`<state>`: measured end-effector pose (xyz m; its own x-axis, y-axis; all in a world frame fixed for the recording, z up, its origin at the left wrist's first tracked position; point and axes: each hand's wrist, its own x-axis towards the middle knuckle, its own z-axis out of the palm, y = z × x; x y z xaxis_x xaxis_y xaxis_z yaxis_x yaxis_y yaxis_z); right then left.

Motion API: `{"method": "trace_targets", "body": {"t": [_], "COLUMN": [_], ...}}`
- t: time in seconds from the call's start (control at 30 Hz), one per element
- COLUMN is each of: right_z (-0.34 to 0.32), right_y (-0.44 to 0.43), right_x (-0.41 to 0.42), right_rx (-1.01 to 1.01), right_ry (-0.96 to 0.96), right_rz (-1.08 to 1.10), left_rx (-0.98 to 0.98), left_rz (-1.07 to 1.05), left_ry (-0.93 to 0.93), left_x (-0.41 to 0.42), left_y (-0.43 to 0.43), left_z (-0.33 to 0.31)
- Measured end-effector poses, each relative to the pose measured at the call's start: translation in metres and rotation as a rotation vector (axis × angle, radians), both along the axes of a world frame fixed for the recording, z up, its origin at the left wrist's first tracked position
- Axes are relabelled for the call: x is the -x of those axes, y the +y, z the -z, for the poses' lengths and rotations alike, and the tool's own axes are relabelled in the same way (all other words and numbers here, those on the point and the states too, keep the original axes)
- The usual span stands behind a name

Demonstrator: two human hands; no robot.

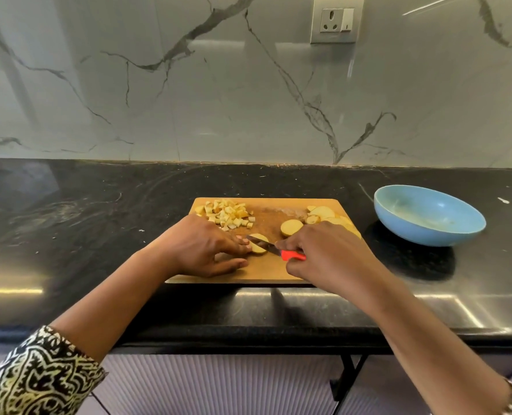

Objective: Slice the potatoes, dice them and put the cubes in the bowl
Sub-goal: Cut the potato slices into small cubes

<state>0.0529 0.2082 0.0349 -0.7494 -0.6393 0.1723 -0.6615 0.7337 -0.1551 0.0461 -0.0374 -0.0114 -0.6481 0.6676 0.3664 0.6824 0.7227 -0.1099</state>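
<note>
- While the right hand (323,253) grips the knife (275,250) by its red handle, fingers curled round it, the blade lies across a potato slice (259,244) just ahead of that grip, toward the left hand (200,244).
- I see the left hand lying with its fingers nearly straight. The fingertips touch the slice on the side away from the knife hand, steadying it and holding nothing.
- I judge the dicing to be about midway. A pile of cubes (226,215) sits just beyond the left hand.
- One loose slice (291,227) lies just beyond the knife grip. A heap of slices (326,215) lies beyond the right hand, partly hidden by it. All of these are yet to be diced.
- Well apart, to the outer side of the right hand, stands the blue bowl (422,232). I see no cubes in it, so the whole transfer is left.
- Both hands work on a wooden cutting board (266,272). It lies on a dark, glossy stone counter (99,205) that throws back light near the front edge.
- Behind rises a grey veined marble wall (188,100) with a socket (337,19). A patterned sleeve (33,375) covers the left forearm.
</note>
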Motion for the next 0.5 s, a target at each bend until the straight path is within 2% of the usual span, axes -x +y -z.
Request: {"method": "trace_targets", "body": {"t": [0.1,0.33,0.5], "right_z": [0.008,0.016,0.005], "right_y": [-0.012,0.005,0.022], "right_x": [0.001,-0.014,-0.024], "right_rx": [-0.039,-0.012,-0.073], "right_ry": [0.059,0.032,0.003], "right_rz": [-0.009,-0.02,-0.002], "left_rx": [0.007,0.005,0.037], "left_rz": [-0.004,-0.024,-0.093], "left_ry": [0.004,0.001,-0.088], "left_x": [0.001,0.0,0.002], "left_y": [0.001,0.004,0.004], "left_z": [0.0,0.0,-0.001]}}
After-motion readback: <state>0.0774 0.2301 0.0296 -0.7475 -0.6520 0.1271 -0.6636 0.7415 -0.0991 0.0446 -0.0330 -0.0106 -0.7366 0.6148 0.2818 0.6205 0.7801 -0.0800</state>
